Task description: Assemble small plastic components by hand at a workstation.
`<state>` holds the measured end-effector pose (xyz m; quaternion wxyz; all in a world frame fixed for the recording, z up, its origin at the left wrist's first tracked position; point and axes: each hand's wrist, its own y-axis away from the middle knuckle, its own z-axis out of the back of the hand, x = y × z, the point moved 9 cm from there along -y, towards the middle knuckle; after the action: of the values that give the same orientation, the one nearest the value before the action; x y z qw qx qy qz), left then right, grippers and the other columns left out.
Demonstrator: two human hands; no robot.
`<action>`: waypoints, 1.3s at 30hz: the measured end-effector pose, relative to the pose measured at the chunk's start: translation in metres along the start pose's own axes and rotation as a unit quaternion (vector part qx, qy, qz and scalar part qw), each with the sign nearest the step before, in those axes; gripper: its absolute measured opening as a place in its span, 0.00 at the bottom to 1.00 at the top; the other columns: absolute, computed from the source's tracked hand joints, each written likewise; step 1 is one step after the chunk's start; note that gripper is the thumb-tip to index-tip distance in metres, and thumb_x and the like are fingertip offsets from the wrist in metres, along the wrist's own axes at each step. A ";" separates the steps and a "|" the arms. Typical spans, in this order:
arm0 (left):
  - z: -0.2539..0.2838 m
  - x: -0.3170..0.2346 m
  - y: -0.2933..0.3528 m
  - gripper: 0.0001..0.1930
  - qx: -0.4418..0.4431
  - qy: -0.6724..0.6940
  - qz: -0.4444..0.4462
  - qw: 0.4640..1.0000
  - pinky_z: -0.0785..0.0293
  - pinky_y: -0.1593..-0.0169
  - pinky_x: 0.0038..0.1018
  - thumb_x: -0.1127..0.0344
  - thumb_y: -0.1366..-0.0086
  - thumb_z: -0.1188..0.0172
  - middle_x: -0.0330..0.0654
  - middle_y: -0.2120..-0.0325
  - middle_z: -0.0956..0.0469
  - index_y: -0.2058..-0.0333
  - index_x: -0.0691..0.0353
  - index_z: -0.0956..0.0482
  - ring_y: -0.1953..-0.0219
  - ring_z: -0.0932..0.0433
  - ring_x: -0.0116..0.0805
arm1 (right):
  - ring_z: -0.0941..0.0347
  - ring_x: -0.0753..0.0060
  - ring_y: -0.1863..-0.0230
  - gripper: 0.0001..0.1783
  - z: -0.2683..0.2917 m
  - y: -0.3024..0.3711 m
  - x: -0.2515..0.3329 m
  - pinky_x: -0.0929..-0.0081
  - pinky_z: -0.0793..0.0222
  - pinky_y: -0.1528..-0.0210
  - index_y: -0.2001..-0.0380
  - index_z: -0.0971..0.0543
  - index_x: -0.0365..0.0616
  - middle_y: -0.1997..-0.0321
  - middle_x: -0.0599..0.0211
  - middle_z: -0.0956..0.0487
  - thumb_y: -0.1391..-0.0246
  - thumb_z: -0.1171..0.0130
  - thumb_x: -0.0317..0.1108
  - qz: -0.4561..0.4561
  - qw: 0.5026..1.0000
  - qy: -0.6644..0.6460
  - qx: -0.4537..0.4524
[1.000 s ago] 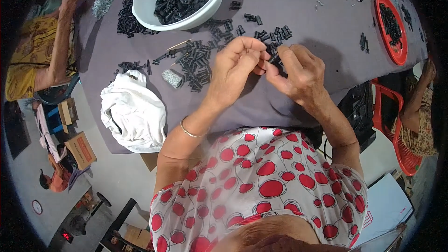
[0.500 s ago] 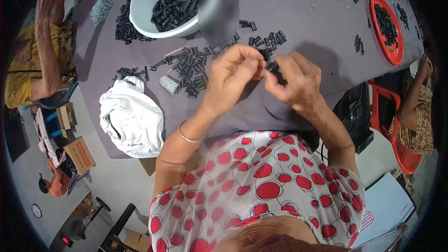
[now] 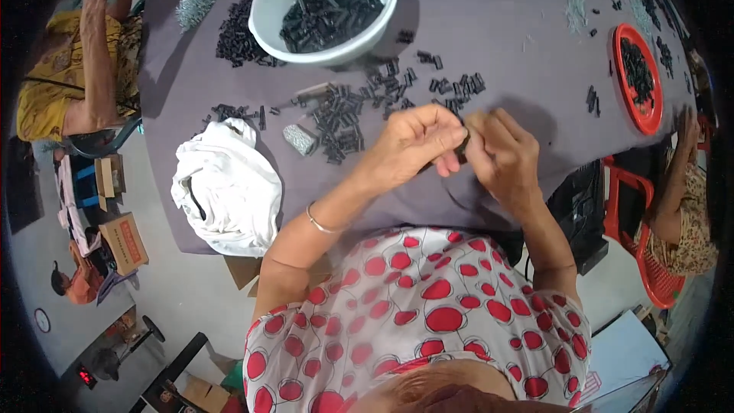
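Note:
My left hand (image 3: 413,145) and my right hand (image 3: 506,154) meet at the fingertips above the near part of the cloth-covered table. The left thumb and forefinger are pinched; what they hold is too small to make out. The right fingers are curled round a small black plastic part (image 3: 462,146), mostly hidden between the hands. Just beyond and left of them lies a loose pile of similar short black parts (image 3: 339,121). A smaller group of black parts (image 3: 462,88) lies right beyond my fingertips. Beside the pile sits a grey speckled block (image 3: 300,140).
A white basin (image 3: 260,19) holding many black parts stands at the back. At left lie a crumpled white cloth (image 3: 229,187) and a heap of silvery pins (image 3: 200,1). A red tray (image 3: 621,80) of black parts is at right. Other people sit at both sides.
The view has shifted, so the table things appear further right and lower. My hands stay close together, and the black part in the right hand is now more covered by fingers.

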<state>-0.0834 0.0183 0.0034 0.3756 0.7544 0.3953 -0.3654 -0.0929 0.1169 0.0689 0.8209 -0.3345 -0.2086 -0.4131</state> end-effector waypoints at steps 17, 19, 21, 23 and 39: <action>0.018 0.014 -0.005 0.09 -0.059 0.151 0.004 0.987 0.24 0.76 0.18 0.67 0.38 0.41 0.39 0.76 0.24 0.66 0.67 0.28 0.78 0.23 0.24 | 0.31 0.85 0.70 0.08 -0.019 0.005 -0.034 0.85 0.34 0.68 0.66 0.24 0.38 0.70 0.74 0.27 0.53 0.45 0.20 -0.184 0.932 -0.313 0.021; 0.016 0.017 -0.005 0.09 -0.033 0.157 0.007 0.987 0.24 0.75 0.17 0.67 0.39 0.40 0.39 0.75 0.24 0.65 0.67 0.28 0.77 0.22 0.25 | 0.31 0.85 0.70 0.08 -0.018 0.003 -0.030 0.85 0.34 0.67 0.67 0.25 0.38 0.69 0.75 0.27 0.53 0.45 0.20 -0.185 0.924 -0.332 0.039; 0.016 0.018 -0.007 0.08 -0.033 0.165 0.000 0.986 0.24 0.75 0.19 0.67 0.38 0.42 0.40 0.73 0.25 0.65 0.66 0.28 0.76 0.22 0.27 | 0.32 0.86 0.70 0.06 -0.022 0.004 -0.029 0.86 0.34 0.66 0.68 0.26 0.37 0.70 0.75 0.27 0.52 0.45 0.20 -0.232 0.898 -0.368 0.071; 0.016 0.015 -0.008 0.08 -0.030 0.172 -0.005 0.985 0.24 0.74 0.21 0.68 0.37 0.43 0.40 0.72 0.25 0.64 0.65 0.29 0.75 0.22 0.29 | 0.33 0.87 0.70 0.06 -0.017 0.001 -0.033 0.87 0.35 0.66 0.68 0.26 0.37 0.71 0.75 0.28 0.52 0.45 0.19 -0.235 0.886 -0.394 0.060; -0.012 -0.019 0.005 0.10 -0.029 -0.342 -0.212 0.915 0.32 0.72 0.24 0.69 0.49 0.36 0.39 0.77 0.27 0.71 0.64 0.28 0.75 0.26 0.31 | 0.26 0.77 0.68 0.10 -0.006 -0.138 0.013 0.84 0.29 0.68 0.63 0.24 0.35 0.66 0.66 0.22 0.50 0.41 0.26 0.002 0.935 -0.352 -0.052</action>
<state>-0.0837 0.0207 0.0260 0.4228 0.4706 0.4041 -0.6606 -0.1980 0.0454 0.1249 0.6771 -0.5014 -0.4614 -0.2779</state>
